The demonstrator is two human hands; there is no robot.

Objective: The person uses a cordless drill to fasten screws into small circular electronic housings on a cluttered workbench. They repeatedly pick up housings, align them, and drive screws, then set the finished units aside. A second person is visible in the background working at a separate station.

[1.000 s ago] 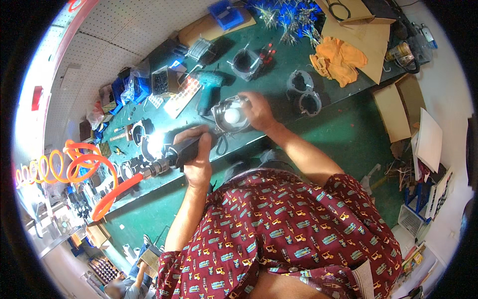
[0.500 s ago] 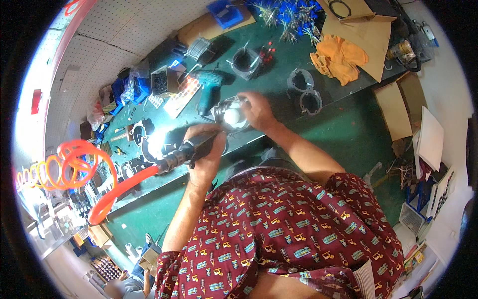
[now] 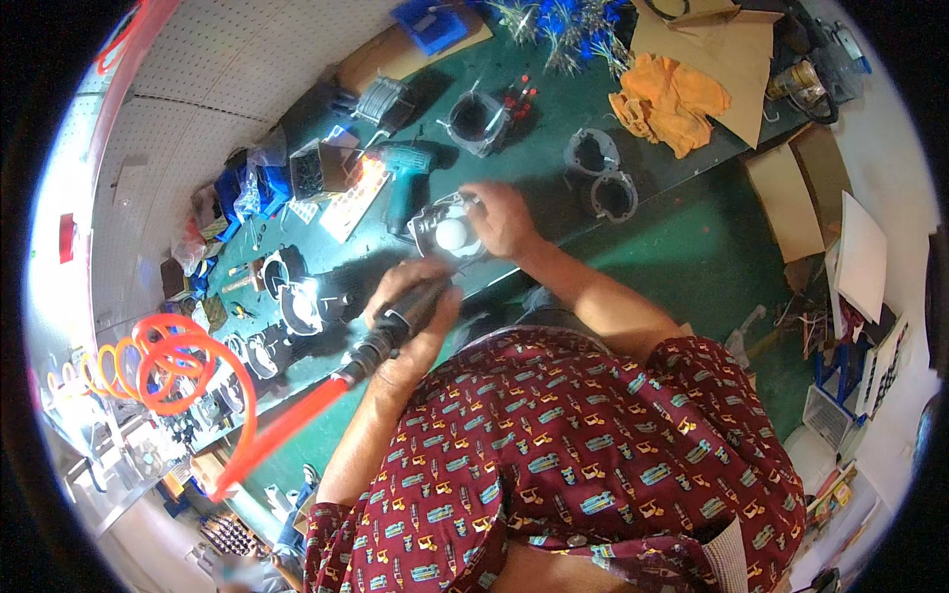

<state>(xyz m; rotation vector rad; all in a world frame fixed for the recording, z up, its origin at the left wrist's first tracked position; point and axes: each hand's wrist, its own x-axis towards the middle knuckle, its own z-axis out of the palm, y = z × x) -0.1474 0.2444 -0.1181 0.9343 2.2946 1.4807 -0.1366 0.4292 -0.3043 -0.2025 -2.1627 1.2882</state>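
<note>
the gray metal housing (image 3: pixel 425 232) sits at the near edge of the green workbench (image 3: pixel 539 198), the right hand (image 3: pixel 502 222) gripping its rim. it looks stiff and fairly heavy, best held by that rim, since the white rounded piece (image 3: pixel 451 234) inside may be slick. the left hand (image 3: pixel 425 341) is wrapped around a black air tool (image 3: pixel 415 306), probably rigid, its body the surest hold against drag from the orange coiled hose (image 3: pixel 282 435). the hose is motion-blurred; the tool's front end and the right fingertips are hard to make out.
</note>
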